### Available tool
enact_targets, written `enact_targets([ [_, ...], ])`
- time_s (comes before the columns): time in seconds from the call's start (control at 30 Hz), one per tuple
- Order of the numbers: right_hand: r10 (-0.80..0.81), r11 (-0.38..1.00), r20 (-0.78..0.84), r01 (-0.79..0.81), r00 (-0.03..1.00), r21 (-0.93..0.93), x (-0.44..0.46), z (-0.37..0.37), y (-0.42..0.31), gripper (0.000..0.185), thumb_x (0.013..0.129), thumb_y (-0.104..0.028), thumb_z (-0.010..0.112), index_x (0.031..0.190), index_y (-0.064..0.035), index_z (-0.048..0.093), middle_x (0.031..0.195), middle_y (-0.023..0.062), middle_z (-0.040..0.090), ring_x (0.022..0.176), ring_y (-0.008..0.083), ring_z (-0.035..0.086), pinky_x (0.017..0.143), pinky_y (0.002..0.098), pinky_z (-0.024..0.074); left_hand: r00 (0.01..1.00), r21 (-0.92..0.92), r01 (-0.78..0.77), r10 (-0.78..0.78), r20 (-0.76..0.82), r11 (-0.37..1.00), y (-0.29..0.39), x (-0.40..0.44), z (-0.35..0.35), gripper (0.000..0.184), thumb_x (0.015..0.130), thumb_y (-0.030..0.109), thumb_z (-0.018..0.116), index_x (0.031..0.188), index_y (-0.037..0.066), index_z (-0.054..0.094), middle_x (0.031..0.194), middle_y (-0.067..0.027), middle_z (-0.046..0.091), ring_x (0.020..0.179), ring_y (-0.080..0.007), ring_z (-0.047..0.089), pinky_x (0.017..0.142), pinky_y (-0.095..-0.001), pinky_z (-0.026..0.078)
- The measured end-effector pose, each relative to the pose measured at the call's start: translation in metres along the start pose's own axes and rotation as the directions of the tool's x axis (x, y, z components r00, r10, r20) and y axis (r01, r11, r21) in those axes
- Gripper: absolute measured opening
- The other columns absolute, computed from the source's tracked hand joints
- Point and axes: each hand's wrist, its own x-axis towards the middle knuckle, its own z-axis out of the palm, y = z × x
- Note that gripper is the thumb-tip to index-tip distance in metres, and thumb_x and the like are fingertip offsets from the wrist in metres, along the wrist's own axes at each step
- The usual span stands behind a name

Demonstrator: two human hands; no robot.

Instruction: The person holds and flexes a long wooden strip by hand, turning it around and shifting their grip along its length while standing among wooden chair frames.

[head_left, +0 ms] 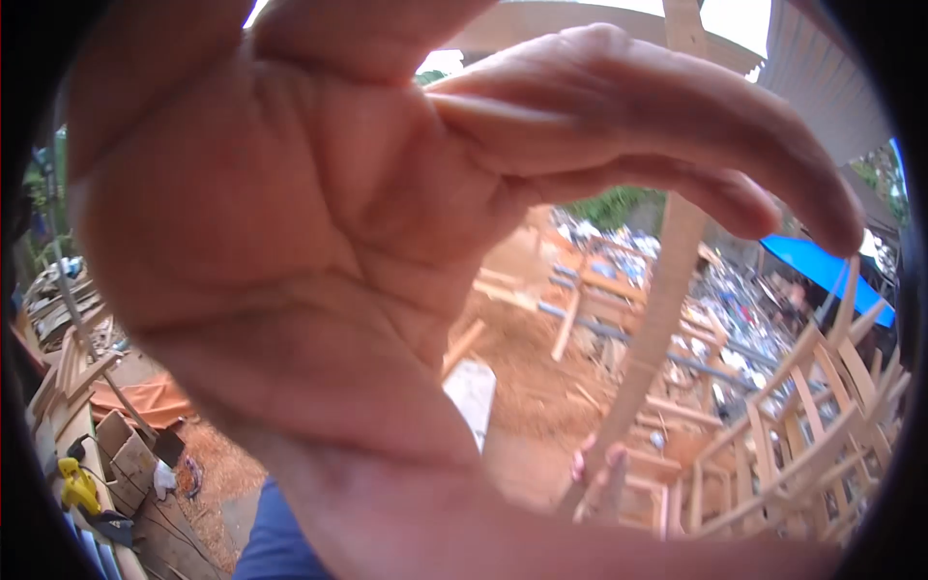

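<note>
My left hand [290, 232] fills much of the view, very close to the camera, palm facing it. Two of its fingers curl out to the upper right with gaps around them, and nothing shows in the palm; the other fingertips are cut off at the top. Behind it, lower and to the right, my right hand [611, 474] grips a long wooden plank [667, 280]. That plank stands tilted, running from low centre up past the top edge. The forearm in front hides part of the right hand and its arm.
Wooden frames [802, 416] stack up on the right. Several timbers lie over sawdust ground [527, 367], with scattered litter [754, 300] behind. A blue tarp [831, 275] hangs at right. At lower left are a yellow tool [79, 486], boards and an orange sheet [145, 401].
</note>
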Motion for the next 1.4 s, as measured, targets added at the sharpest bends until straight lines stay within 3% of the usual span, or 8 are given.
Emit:
enact_targets([
  [0.27, -0.005, 0.991, 0.036, 0.010, 0.999, -0.134, -0.010, 0.012, -0.008, 0.082, 0.097, -0.079, 0.038, 0.101, -0.0016, 0.064, 0.074, 0.0026, 0.062, 0.064, 0.0105, 0.058, 0.060, 0.0247, 0.0463, 0.966, 0.121, 0.257, -0.249, -0.075, 0.959, -0.046, -0.014, 0.033, 0.105, 0.073, 0.031, 0.093, 0.155, -0.002, 0.037, 0.145, -0.0200, 0.055, 0.127, -0.0298, 0.062, 0.105, -0.0411, 0.053],
  [0.3, -0.003, 0.989, 0.046, 0.010, 0.999, -0.147, -0.010, 0.020, -0.011, 0.082, 0.097, -0.079, 0.038, 0.100, -0.0020, 0.065, 0.075, 0.0024, 0.062, 0.065, 0.0103, 0.057, 0.060, 0.0246, 0.0458, 0.957, 0.145, 0.290, -0.283, -0.065, 0.946, -0.065, -0.022, 0.031, 0.098, 0.077, 0.022, 0.092, 0.156, 0.001, 0.038, 0.145, -0.0189, 0.053, 0.130, -0.0280, 0.059, 0.106, -0.0414, 0.052],
  [0.37, -0.018, 0.990, 0.053, 0.025, 0.998, -0.141, -0.009, 0.017, -0.007, 0.080, 0.097, -0.080, 0.039, 0.093, -0.0039, 0.062, 0.075, 0.0024, 0.061, 0.066, 0.0103, 0.056, 0.060, 0.0256, 0.0447, 0.909, 0.181, 0.416, -0.410, -0.071, 0.891, -0.097, -0.035, 0.050, 0.094, 0.083, 0.032, 0.082, 0.158, 0.003, 0.034, 0.147, -0.0186, 0.052, 0.136, -0.0306, 0.054, 0.110, -0.0473, 0.045],
  [0.47, 0.004, 0.987, 0.064, 0.006, 0.998, -0.162, -0.011, 0.029, -0.009, 0.080, 0.097, -0.081, 0.036, 0.088, -0.0052, 0.061, 0.075, 0.0028, 0.058, 0.066, 0.0111, 0.056, 0.061, 0.0275, 0.0446, 0.843, -0.003, 0.537, -0.536, -0.049, 0.844, -0.134, -0.052, 0.066, 0.084, 0.091, 0.024, 0.079, 0.155, -0.002, 0.031, 0.134, -0.0228, 0.058, 0.125, -0.0273, 0.061, 0.100, -0.0429, 0.054],
  [0.57, 0.038, 0.987, 0.130, -0.016, 0.991, -0.162, -0.010, 0.024, -0.006, 0.092, 0.089, -0.088, 0.043, 0.103, 0.0012, 0.062, 0.079, 0.0047, 0.062, 0.068, 0.0111, 0.058, 0.063, 0.0260, 0.0475, 0.729, -0.596, 0.623, -0.653, 0.207, 0.507, -0.146, -0.062, 0.067, 0.062, 0.099, 0.025, 0.070, 0.146, -0.004, 0.040, 0.098, -0.0167, 0.068, 0.084, -0.0227, 0.073, 0.069, -0.0353, 0.061],
  [0.7, 0.070, 0.990, 0.053, -0.063, 0.996, -0.127, -0.011, 0.024, -0.010, 0.095, 0.085, -0.091, 0.044, 0.102, 0.0012, 0.062, 0.078, 0.0050, 0.062, 0.068, 0.0114, 0.058, 0.062, 0.0260, 0.0473, 0.725, -0.593, 0.621, -0.662, 0.188, 0.512, -0.144, -0.059, 0.075, 0.040, 0.102, 0.025, 0.066, 0.127, -0.004, 0.052, 0.062, -0.0037, 0.055, 0.043, -0.0125, 0.055, 0.039, -0.0258, 0.046],
  [0.97, -0.023, 0.984, -0.145, -0.003, 0.989, -0.178, -0.011, 0.017, -0.019, 0.091, 0.088, -0.090, 0.043, 0.096, -0.0011, 0.060, 0.075, 0.0041, 0.059, 0.066, 0.0119, 0.056, 0.061, 0.0276, 0.0456, 0.692, -0.624, 0.658, -0.665, 0.280, 0.422, -0.162, -0.057, 0.101, 0.038, 0.101, 0.024, 0.067, 0.124, -0.003, 0.054, 0.064, -0.0036, 0.056, 0.045, -0.0113, 0.054, 0.040, -0.0254, 0.043],
  [1.4, -0.064, 0.991, -0.194, 0.039, 0.979, -0.131, -0.028, -0.009, -0.029, 0.092, 0.087, -0.088, 0.047, 0.104, 0.0014, 0.060, 0.076, 0.0053, 0.060, 0.066, 0.0125, 0.057, 0.060, 0.0256, 0.0464, 0.691, -0.682, 0.651, -0.631, 0.352, 0.332, -0.154, -0.054, 0.138, 0.033, 0.100, 0.024, 0.069, 0.118, 0.001, 0.056, 0.066, -0.0030, 0.058, 0.045, -0.0097, 0.054, 0.041, -0.0240, 0.043],
])
